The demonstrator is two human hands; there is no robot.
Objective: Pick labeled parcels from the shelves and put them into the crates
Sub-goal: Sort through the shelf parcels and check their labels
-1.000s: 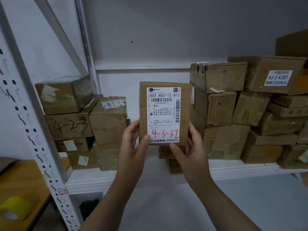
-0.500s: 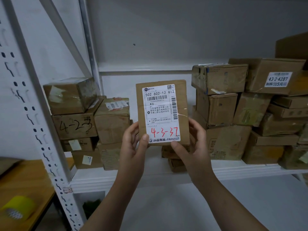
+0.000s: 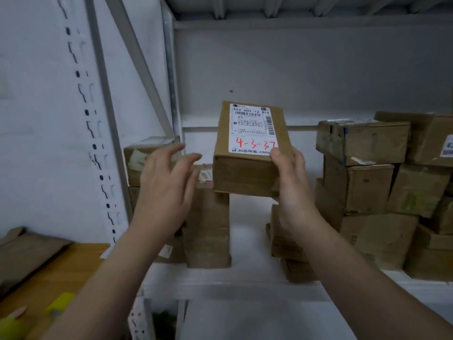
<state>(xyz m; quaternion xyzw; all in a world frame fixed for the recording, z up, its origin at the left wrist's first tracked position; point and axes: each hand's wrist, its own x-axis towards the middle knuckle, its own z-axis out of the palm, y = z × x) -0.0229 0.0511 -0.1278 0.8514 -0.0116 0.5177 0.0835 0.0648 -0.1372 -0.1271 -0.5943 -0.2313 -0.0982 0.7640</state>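
1. Clasping with the right hand (image 3: 291,187): thumb pressed on the top face at the label's near right corner, fingers curled round the right side and underneath.
2. Held in that grasp, clear of the shelf: the parcel (image 3: 245,175), a brown cardboard box tilted back, top face toward the camera.
3. Just beyond the thumb, on the top face: a white label (image 3: 252,128) with a barcode and "4-3-37" handwritten in red.
4. Across from the right hand, apart from the parcel's left side: the left hand (image 3: 164,182), released, fingers spread and slightly bent, holding nothing.
5. Behind and below the left hand: a stack of brown boxes (image 3: 208,229) standing on the shelf.
6. Beneath the right wrist: a few small flat boxes (image 3: 289,249), piled one on another.
7. To the right of the right hand: a larger pile of cartons (image 3: 362,143), several layers high.
8. Under both forearms: the white shelf board (image 3: 232,283).
9. Left of the left hand: a white perforated upright (image 3: 98,143) with a diagonal brace beside it.
10. Farther left, lower than the left forearm: a wooden table top (image 3: 61,273) bearing flattened cardboard, plus something yellow, too blurred to identify.
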